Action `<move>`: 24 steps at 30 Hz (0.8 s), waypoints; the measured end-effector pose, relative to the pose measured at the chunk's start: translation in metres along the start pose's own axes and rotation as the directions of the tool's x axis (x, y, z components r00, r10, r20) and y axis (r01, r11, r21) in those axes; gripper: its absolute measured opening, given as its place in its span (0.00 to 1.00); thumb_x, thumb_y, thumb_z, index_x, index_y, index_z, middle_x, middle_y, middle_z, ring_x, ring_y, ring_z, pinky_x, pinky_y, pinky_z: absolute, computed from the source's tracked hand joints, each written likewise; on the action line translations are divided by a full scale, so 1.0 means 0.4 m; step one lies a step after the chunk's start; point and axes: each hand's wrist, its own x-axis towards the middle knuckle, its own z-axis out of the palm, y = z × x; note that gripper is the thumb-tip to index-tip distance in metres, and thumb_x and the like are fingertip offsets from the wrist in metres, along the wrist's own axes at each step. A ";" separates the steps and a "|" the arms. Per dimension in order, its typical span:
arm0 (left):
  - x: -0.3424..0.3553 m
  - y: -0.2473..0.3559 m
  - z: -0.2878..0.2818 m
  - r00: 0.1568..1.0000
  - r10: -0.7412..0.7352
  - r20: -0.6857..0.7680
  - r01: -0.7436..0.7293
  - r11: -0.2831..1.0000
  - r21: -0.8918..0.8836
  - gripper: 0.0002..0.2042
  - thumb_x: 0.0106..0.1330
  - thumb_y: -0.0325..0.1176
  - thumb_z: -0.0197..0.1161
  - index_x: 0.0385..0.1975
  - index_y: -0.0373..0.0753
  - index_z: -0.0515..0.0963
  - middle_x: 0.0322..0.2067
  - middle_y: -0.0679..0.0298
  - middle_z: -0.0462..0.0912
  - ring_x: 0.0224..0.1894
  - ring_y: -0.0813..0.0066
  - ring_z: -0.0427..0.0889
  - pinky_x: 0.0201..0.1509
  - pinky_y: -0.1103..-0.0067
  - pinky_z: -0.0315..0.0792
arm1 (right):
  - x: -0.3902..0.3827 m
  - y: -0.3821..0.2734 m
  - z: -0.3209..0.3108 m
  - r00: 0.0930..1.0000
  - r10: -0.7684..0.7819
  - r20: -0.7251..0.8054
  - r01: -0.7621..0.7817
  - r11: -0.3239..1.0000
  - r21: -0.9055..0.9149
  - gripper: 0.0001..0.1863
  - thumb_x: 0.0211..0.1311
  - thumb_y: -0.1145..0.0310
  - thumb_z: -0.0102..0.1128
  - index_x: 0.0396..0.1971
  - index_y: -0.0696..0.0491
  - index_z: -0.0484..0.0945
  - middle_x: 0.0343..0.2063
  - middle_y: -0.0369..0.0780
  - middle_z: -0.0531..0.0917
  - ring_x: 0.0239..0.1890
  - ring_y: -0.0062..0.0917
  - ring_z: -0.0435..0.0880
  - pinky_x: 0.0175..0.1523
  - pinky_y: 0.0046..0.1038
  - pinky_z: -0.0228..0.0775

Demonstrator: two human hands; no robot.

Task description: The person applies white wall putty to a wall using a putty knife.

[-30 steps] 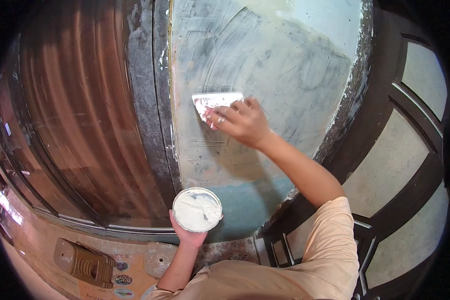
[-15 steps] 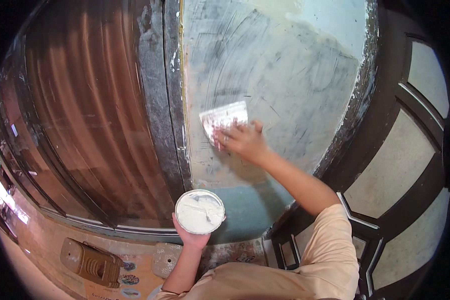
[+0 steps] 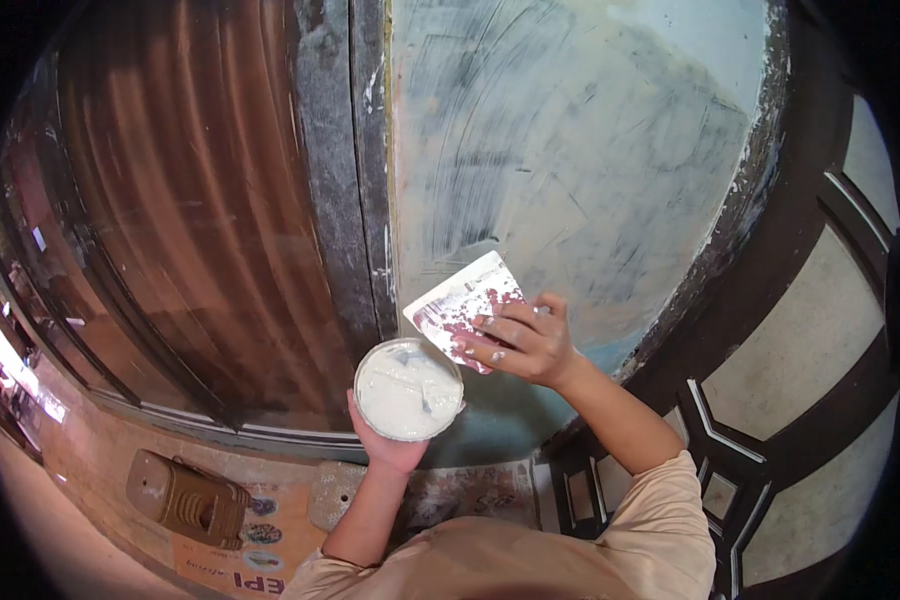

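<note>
A round tub of white filler paste (image 3: 408, 388) rests in my left hand (image 3: 392, 448), whose fingers cup it from below and the sides. Grooves and a scooped hollow mark the paste. My right hand (image 3: 530, 338) grips a wide, flat putty scraper (image 3: 473, 300), reddish and smeared with white. Its lower corner is close to the tub's right rim; I cannot tell if they touch. White spots dot the right fingers. Behind the scraper rises the wall panel (image 3: 580, 180), patchy grey, beige and pale blue, with dark curved streaks.
To the left, a dark wooden frame (image 3: 335, 180) borders glass with brown curtains (image 3: 180, 200) behind it. A dark door with pale panels (image 3: 800, 330) stands on the right. On the floor lie a brown plastic stool (image 3: 185, 500) and a printed orange sheet (image 3: 210, 568).
My right hand has drawn the scraper off the wall and down to beside the tub. The tub has risen slightly, and the whole view has shifted a little.
</note>
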 end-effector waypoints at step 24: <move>-0.089 -0.015 -0.027 0.997 0.035 -0.069 -0.035 0.999 0.001 0.39 0.69 0.68 0.42 0.74 0.50 0.59 0.74 0.60 0.59 0.74 0.47 0.59 0.72 0.37 0.52 | -0.187 -0.201 0.064 -0.138 0.542 0.829 -0.519 -0.752 0.406 0.16 0.70 0.74 0.48 0.55 0.59 0.73 0.41 0.36 0.84 0.37 0.16 0.84 0.38 0.21 0.78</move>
